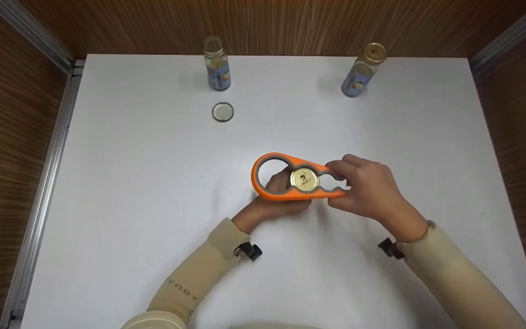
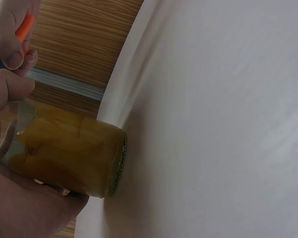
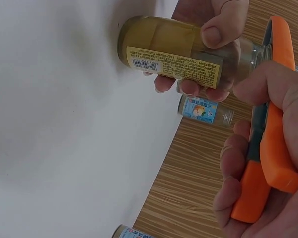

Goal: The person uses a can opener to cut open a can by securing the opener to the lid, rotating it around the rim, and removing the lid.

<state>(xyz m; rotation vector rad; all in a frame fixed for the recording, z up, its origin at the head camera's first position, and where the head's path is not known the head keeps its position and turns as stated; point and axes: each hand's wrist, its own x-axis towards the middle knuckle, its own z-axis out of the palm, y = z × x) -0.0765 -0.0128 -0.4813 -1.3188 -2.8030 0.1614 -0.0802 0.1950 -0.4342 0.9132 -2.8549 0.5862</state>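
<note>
The left hand (image 1: 276,206), at eight o'clock from the gold lid (image 1: 304,179), has its fingers curled round the glass jar (image 2: 64,148) that the lid tops, near the middle of the white table (image 1: 130,183). At three o'clock the right hand (image 1: 365,187) is closed round the handles of the orange opener (image 1: 286,196), whose middle opening surrounds the lid (the larger ring points toward nine). Whether the jar's base touches the table is hard to tell. An uncapped jar (image 1: 218,73) stands at eleven o'clock, a loose lid (image 1: 223,112) lies at ten, and a gold-capped jar (image 1: 359,77) stands at one.
</note>
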